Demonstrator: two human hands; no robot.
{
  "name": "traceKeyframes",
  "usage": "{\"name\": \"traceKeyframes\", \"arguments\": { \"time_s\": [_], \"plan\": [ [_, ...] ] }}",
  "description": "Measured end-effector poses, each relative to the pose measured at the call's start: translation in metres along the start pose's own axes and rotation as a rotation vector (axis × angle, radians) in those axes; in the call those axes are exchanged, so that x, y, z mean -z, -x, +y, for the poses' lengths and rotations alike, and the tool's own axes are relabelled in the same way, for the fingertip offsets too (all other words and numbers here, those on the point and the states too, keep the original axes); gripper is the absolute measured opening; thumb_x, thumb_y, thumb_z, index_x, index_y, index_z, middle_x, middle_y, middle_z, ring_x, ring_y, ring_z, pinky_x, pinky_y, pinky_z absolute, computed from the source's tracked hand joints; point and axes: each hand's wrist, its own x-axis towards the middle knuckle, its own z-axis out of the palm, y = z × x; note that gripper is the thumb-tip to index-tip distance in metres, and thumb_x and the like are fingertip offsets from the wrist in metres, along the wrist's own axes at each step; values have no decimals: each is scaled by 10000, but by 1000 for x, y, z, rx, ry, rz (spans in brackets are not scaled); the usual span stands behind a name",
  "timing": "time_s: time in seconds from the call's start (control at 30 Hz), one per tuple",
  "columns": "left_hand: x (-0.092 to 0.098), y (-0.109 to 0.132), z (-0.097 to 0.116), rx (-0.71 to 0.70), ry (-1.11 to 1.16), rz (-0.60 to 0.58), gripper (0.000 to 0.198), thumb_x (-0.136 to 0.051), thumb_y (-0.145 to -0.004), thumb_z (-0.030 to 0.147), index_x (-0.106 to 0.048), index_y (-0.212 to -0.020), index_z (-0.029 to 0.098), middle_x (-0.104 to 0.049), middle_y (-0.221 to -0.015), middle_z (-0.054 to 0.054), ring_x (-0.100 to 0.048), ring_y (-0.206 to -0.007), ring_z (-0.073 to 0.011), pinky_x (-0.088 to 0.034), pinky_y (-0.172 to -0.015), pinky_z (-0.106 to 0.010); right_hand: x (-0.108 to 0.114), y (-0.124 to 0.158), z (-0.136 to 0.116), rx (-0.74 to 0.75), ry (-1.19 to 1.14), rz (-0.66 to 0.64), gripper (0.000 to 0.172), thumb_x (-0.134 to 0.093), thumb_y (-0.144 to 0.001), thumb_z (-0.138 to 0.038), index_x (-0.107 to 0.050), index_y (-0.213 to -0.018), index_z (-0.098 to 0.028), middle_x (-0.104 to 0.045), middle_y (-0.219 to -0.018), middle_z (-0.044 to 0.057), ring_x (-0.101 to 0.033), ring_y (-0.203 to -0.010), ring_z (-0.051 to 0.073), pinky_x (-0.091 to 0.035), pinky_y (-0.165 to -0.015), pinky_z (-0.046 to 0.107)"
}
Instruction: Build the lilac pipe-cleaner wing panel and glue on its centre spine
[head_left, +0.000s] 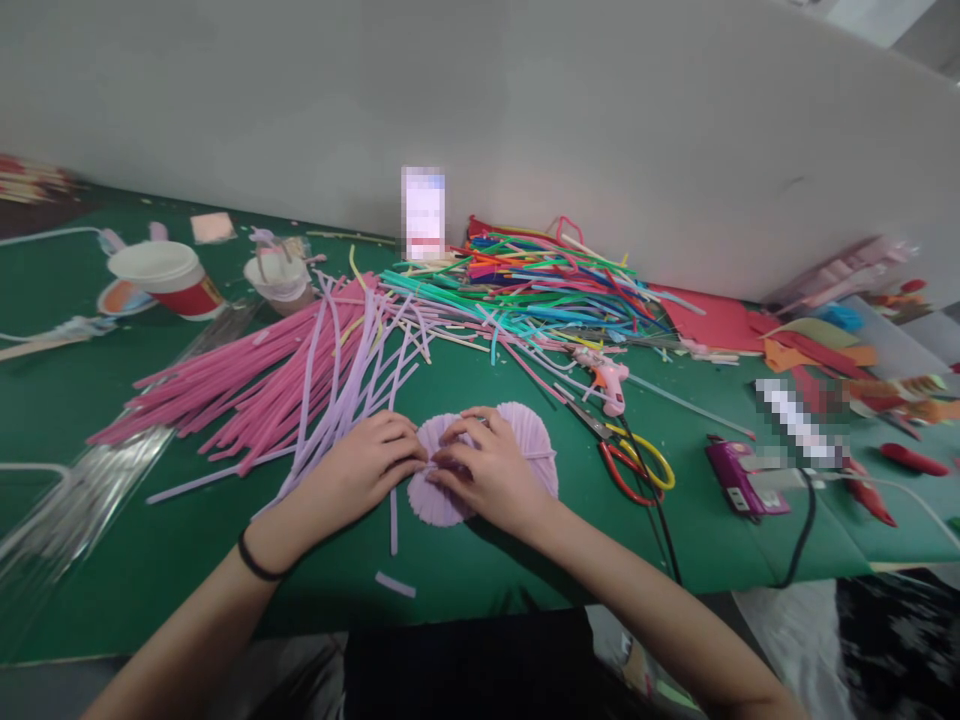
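A lilac piece made of pipe cleaners, shaped as two joined round lobes, lies on the green table in front of me. My left hand pinches at the left lobe, fingers curled and pressed together. From the other side my right hand lies across the piece, its fingertips closed on the same lobe close to the left fingertips. What exactly is between the fingertips is too small to see. Loose lilac pipe cleaners run beside and under my left forearm. A short lilac offcut rests near the table's front edge.
Pink pipe cleaners spread at left, near paper cups. A multicoloured pile lies behind, by a lit phone. To my right are a pink glue gun, scissors and a purple box with cables.
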Motion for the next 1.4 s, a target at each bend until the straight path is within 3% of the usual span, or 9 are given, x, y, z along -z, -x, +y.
{"name": "traceKeyframes", "arguments": {
  "time_s": [0.2, 0.43, 1.07, 1.4],
  "plan": [
    [1, -1, 1, 3, -5, 12, 185, -500, -962, 232, -681, -928, 204, -647, -957, -27, -528, -1019, -192, -411, -918, -337, 4, 5, -1, -4, 1, -22, 277, -709, -813, -436, -709, -968, -207, -657, -1070, 64, -446, -1156, 278, -430, -995, 450],
    [3, -3, 4, 5, -4, 17, 197, -498, -958, 223, -688, -914, 200, -655, -944, -31, -538, -1005, -194, -420, -907, -336, 2, 6, 1, -15, -13, -33, 266, -693, -828, -433, -701, -987, -220, -646, -1084, 65, -443, -1170, 276, -424, -1009, 458],
    [1, -2, 2, 7, 21, 30, 197, -505, -957, 257, -692, -912, 214, -658, -942, -32, -545, -998, -194, -433, -906, -339, -5, -4, 6, 46, -16, -40, 72, -660, -867, -246, -707, -822, -213, -675, -1017, 61, -435, -1211, 248, -427, -1013, 468],
    [2, -2, 3, 4, 17, 27, 189, -507, -957, 229, -692, -922, 207, -652, -953, -27, -541, -1005, -186, -421, -906, -325, -2, 0, 11, 35, -14, -54, 245, -734, -788, -427, -708, -907, -214, -646, -1100, 57, -412, -1244, 282, -401, -1035, 472]
  ]
}}
